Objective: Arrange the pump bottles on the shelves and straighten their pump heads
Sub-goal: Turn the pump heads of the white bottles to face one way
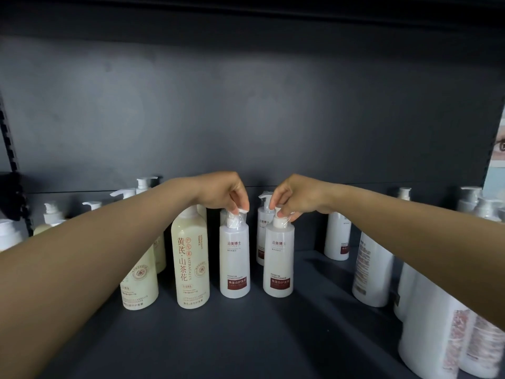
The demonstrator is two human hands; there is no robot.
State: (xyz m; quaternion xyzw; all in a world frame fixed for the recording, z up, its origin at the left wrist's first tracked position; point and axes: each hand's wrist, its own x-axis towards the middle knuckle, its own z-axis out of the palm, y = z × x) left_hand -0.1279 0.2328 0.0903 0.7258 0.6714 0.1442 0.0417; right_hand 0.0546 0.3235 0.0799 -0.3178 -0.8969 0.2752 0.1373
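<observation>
At frame centre, my left hand [226, 194] pinches one white bottle's pump [241, 212]; my right hand [293, 196] pinches its neighbour's pump [280, 214]. I judge straightening underway; next, twist both spouts forward.

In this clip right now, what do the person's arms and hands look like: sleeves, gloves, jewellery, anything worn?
Both forearms are bare as far as the frame shows, with no sleeve in view. The left hand and right hand wear no gloves. No watch, bracelet or ring shows on either wrist or on the visible fingers.
</observation>
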